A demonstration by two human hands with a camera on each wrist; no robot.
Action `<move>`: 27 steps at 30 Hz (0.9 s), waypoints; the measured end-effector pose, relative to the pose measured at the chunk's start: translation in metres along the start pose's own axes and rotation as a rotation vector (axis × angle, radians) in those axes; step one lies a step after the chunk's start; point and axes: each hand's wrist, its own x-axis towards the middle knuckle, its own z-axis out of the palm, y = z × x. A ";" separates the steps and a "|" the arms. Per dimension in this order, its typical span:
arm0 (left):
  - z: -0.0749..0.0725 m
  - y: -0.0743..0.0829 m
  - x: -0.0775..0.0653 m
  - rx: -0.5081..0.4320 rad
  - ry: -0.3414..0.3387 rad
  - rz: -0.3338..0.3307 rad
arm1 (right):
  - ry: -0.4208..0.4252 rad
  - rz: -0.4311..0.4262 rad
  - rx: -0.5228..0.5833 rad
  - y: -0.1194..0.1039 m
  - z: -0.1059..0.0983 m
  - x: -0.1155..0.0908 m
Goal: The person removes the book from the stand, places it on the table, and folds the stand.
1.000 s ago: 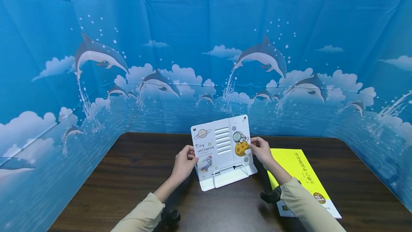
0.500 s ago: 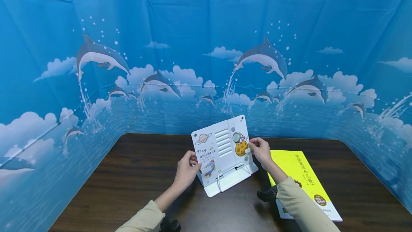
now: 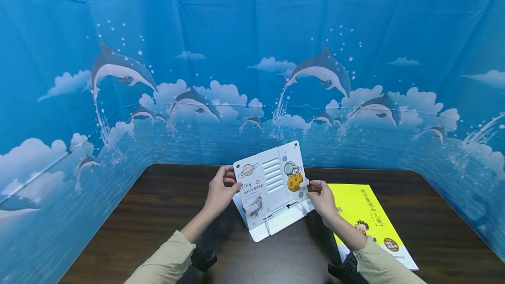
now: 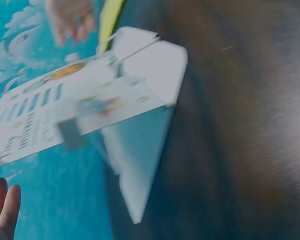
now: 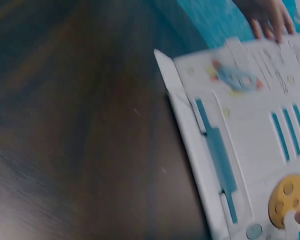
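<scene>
A white metal book stand (image 3: 272, 187) with space drawings leans back on the dark table. Its panel has slots, a bent wire at the lower ledge, and a small white clip (image 3: 250, 207) standing out on the left and another clip (image 3: 304, 183) on the right. My left hand (image 3: 222, 189) holds the upper left edge, thumb in front and fingers partly hidden behind. In the left wrist view, those fingers (image 4: 9, 207) show below the panel edge. Beside the right clip is my right hand (image 3: 322, 200), its fingers loosely bent; the left wrist view shows it slightly apart from the panel.
A yellow book (image 3: 371, 214) with a white lower band lies flat on the table (image 3: 138, 231), partly under my right forearm. A blue curtain (image 3: 252, 78) printed with dolphins surrounds the table's back and sides. Both wrist views are blurred.
The stand has turned slightly, its left side coming nearer. The left clip, under my left thumb half a second ago, now stands uncovered. My left hand has moved up the edge; my right has lowered slightly.
</scene>
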 end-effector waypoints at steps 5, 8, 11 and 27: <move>-0.010 0.008 0.017 -0.011 0.009 0.032 | -0.119 0.090 0.103 -0.011 0.011 -0.036; -0.011 0.010 0.022 -0.029 -0.041 0.036 | -0.183 0.136 0.164 -0.007 0.020 -0.049; -0.011 0.011 0.022 -0.063 -0.080 0.037 | -0.213 0.157 0.238 -0.004 0.028 -0.056; -0.019 0.043 0.010 -0.088 -0.104 0.048 | -0.145 0.134 0.368 0.001 0.055 -0.051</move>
